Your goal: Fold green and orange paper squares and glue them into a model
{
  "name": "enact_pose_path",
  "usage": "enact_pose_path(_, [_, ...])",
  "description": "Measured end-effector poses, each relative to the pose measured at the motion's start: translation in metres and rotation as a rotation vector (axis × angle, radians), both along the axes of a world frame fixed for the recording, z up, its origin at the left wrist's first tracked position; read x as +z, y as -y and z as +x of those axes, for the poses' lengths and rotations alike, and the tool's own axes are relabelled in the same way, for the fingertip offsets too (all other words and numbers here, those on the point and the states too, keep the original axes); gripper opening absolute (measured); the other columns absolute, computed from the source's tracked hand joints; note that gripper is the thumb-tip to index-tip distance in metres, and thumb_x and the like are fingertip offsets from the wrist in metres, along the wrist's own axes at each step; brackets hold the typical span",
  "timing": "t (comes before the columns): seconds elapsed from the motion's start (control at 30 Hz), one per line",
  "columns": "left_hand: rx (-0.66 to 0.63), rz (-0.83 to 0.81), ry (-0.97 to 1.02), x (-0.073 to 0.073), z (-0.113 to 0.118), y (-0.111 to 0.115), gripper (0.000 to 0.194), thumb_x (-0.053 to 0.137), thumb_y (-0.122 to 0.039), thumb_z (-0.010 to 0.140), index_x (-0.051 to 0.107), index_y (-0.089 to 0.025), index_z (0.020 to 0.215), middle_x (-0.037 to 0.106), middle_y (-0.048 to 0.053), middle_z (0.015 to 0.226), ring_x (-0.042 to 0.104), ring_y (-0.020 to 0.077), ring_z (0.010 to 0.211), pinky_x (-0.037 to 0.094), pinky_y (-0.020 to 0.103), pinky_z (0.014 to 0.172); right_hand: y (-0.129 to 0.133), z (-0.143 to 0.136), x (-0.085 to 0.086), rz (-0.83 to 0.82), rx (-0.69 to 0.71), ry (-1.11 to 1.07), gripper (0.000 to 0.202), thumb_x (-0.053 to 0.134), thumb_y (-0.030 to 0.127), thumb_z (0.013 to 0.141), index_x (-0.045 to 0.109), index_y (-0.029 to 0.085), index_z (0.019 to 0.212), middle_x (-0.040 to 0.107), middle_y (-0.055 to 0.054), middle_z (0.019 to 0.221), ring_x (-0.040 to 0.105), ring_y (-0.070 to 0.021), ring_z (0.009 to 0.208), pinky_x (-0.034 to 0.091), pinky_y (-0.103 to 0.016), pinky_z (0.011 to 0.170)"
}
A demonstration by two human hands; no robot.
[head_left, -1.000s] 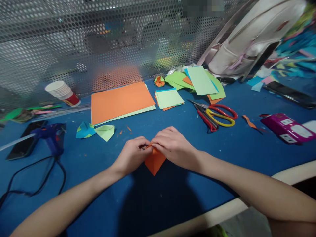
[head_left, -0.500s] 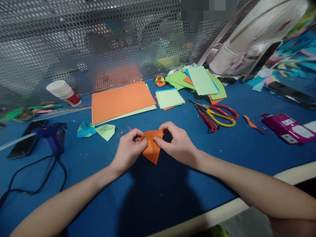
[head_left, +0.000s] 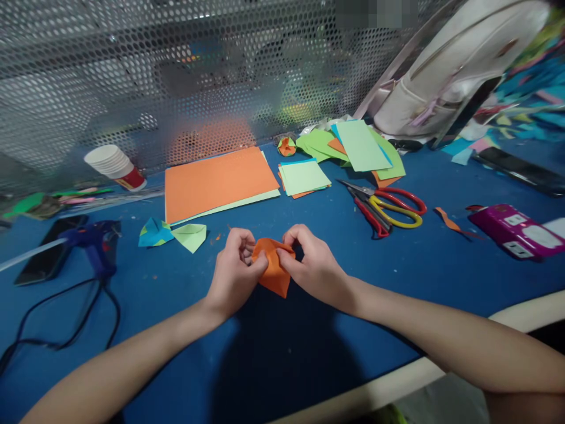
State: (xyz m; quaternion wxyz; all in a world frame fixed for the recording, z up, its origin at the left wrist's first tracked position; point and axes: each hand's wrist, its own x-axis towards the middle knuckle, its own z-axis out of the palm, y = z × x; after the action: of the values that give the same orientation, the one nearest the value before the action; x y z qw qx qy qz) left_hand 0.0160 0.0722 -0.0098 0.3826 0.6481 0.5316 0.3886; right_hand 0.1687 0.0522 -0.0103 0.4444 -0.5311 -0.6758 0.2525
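blue counter [head_left: 168, 282], perforated panel [head_left: 132, 76] on its far side. near the middle, left hand [head_left: 233, 271] and right hand [head_left: 318, 265] both pinch the folded orange paper [head_left: 275, 278], thumbs over it, left of the scissors [head_left: 374, 201].

Held paper [head_left: 274, 277] between glue gun [head_left: 92, 240], left, and scissors [head_left: 375, 192], right.

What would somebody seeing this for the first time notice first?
Probably the small orange paper, pinched between the left hand and right hand, low in the middle. Next, likely the large orange sheet beyond it, before the perforated metal panel, and the purple object at far right.
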Motion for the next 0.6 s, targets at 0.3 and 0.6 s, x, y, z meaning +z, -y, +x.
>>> enact_pose_path(0.3, [-0.079,0.137,-0.12,-0.003,-0.003,0.001,0.005,0.052,-0.016,0.077,0.05,-0.021,0.077,0.043,-0.007,0.062,0.037,0.0067,0.051,0.031,0.019,0.048,-0.005,0.005,-0.011,0.315,0.094,0.009,0.02,0.043,0.002,0.075,0.038,0.021,0.074,0.05,-0.002,0.077,0.052,-0.013,0.073,0.044,-0.026,0.066])
enact_pose_path(0.6, [-0.12,0.199,-0.174,0.001,-0.004,0.001,0.012,0.05,-0.016,0.079,0.059,-0.02,0.086,0.057,-0.001,0.073,0.047,0.0086,0.058,0.039,0.02,0.055,-0.004,0.013,-0.009,0.443,0.21,0.234,0.016,0.041,0.008,0.083,0.051,0.019,0.084,0.06,-0.008,0.088,0.058,-0.0173,0.083,0.049,-0.031,0.073])
